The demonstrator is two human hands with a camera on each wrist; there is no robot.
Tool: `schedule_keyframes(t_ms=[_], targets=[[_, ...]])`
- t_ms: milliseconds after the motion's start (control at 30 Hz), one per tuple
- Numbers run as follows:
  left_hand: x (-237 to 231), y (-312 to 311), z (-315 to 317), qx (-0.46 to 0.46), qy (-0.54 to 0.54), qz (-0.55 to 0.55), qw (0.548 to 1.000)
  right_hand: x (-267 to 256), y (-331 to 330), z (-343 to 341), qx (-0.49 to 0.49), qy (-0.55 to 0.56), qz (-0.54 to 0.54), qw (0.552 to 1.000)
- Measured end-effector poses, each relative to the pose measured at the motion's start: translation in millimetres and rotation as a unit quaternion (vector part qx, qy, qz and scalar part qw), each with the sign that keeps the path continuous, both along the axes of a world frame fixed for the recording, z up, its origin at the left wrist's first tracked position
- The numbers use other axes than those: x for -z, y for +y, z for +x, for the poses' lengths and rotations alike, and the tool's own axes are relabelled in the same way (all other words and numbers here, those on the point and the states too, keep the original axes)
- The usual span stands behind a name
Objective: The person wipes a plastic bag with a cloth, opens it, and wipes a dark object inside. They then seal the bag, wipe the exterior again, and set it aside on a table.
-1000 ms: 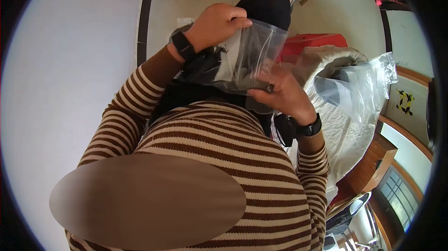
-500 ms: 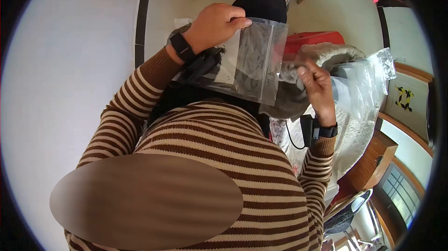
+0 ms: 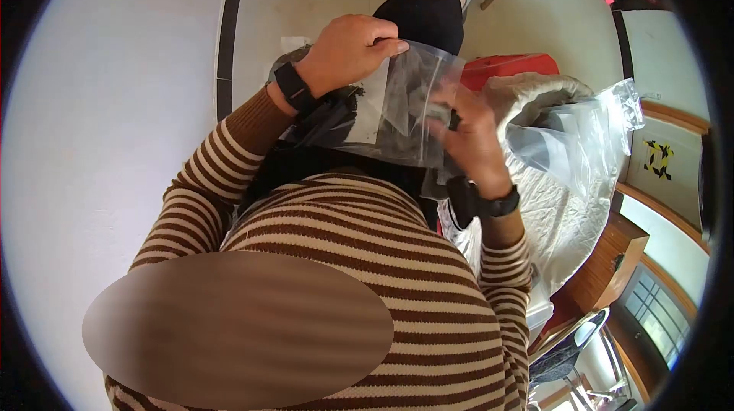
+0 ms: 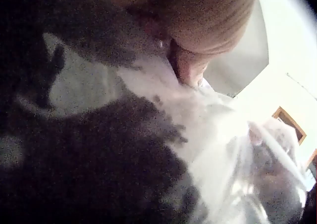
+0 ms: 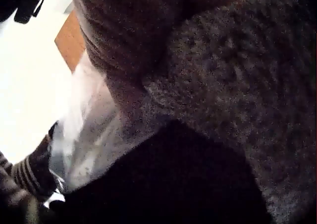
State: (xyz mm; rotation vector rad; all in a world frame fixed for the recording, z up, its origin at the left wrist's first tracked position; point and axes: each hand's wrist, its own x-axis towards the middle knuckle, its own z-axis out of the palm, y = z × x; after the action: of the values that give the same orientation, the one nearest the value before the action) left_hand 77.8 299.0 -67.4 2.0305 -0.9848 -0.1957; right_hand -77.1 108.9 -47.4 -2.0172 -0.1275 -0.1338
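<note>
In the head view, my left hand (image 3: pixel 348 48) pinches the upper edge of a clear zip bag (image 3: pixel 409 116) between thumb and fingers. Dark, ragged-edged matter (image 3: pixel 325 120) shows against white at the bag's left part. My right hand (image 3: pixel 474 139), blurred, is at the bag's right side by the zip strip, its thumb and fingers spread apart and overlapping the plastic. The left wrist view shows the plastic (image 4: pixel 218 135) stretching away below the left thumb. In the right wrist view the right hand (image 5: pixel 129 35) is beside grey fuzzy material (image 5: pixel 237 95), with the clear plastic beyond.
On the right lies a cream cloth sack (image 3: pixel 566 220) with more clear bags (image 3: pixel 558 143) at its mouth. Behind it is a red object (image 3: pixel 512 67). A wooden cabinet (image 3: pixel 604 254) stands further right, and a pale wall (image 3: pixel 115 105) rises on the left.
The right hand moved off the bag to the right, over the grey fuzzy material, then came back left to the bag's zip side. The left hand keeps its pinch on the bag.
</note>
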Motion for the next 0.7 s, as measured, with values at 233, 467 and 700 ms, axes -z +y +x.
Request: schedule_keyframes(t_ms=[233, 467, 700], targets=[[1.0, 1.9, 5.2, -0.002, 0.018, -0.006, 1.0, 31.4, 0.4, 34.6, 0.095, -0.078, -0.085, 0.989], [5.3, 5.6, 8.8, 0.007, 0.024, -0.015, 1.0, 43.4, -33.7, 34.8, 0.235, -0.019, 0.169, 0.957], [4.5, 11.2, 10.7, 0.019, 0.092, -0.061, 0.994, 8.9, -95.1, -49.3, 0.19, 0.139, 0.049, 0.971]])
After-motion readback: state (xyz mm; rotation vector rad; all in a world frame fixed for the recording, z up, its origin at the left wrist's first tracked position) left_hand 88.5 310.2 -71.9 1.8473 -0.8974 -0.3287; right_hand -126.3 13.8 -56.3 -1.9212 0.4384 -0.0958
